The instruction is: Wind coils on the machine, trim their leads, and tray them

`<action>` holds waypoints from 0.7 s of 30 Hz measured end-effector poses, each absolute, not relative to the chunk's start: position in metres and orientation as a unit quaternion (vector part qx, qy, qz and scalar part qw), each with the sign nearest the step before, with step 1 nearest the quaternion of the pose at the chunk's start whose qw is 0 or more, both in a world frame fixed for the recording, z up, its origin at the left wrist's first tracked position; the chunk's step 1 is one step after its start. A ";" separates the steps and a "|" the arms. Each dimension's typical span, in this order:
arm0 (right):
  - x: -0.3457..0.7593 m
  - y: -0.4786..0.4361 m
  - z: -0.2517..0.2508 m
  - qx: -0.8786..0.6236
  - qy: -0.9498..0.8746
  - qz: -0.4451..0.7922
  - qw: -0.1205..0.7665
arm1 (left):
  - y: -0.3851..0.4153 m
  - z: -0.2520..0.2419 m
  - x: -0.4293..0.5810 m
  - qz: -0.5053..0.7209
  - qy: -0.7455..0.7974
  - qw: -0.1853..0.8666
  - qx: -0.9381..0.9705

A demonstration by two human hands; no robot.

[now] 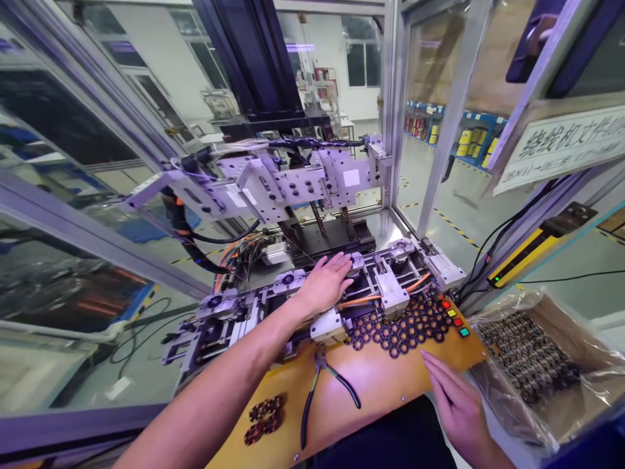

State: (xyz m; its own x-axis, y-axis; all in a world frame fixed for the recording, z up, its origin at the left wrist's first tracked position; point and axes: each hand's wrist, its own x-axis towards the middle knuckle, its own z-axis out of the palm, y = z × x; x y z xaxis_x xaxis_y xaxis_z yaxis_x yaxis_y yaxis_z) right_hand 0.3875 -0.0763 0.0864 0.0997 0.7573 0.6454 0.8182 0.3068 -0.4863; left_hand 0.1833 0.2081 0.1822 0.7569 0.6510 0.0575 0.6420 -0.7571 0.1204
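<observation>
My left hand [326, 285] reaches across the winding machine. Its fingers are stretched out and spread, with the tips over or against a small metal fixture [356, 262]; contact is unclear. My right hand [459, 412] hovers by the front edge of the yellow worktop [385, 381], its fingers extended and nothing visible in them. Ahead of it lie many dark ring-shaped cores [398, 333] with copper-coloured centres. Cutting pliers [319, 368] with black handles rest with their jaws apart below my left forearm. Two short rows of wound cores [263, 417] sit at the left of the worktop.
Colored push buttons [454, 319] line the worktop's right end. A plastic-lined carton [532, 355] full of cores stands at the right. Above the fixtures hangs a wide metal head [293, 185] with cables. Aluminium frame posts [393, 111] and a yellow sensor bar [525, 254] border the space.
</observation>
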 end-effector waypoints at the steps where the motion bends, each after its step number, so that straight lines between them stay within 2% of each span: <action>1: 0.387 -0.079 0.080 -0.594 -0.665 -0.027 0.452 | 0.208 0.182 0.183 0.044 0.348 0.046 0.935; 9: 0.388 -0.045 0.058 -0.611 -0.676 -0.005 0.412 | 0.208 0.192 0.187 0.050 0.355 0.067 0.931; 15: 0.383 -0.023 0.038 -0.596 -0.723 0.051 0.345 | 0.136 0.215 0.167 0.169 0.359 0.080 0.914; 18: 0.376 -0.018 0.038 -0.591 -0.729 0.073 0.338 | 0.077 0.206 0.136 0.255 0.327 0.152 0.897; 21: 0.363 -0.018 0.055 -0.567 -0.735 0.103 0.358 | 0.033 0.183 0.110 0.277 0.374 0.240 0.852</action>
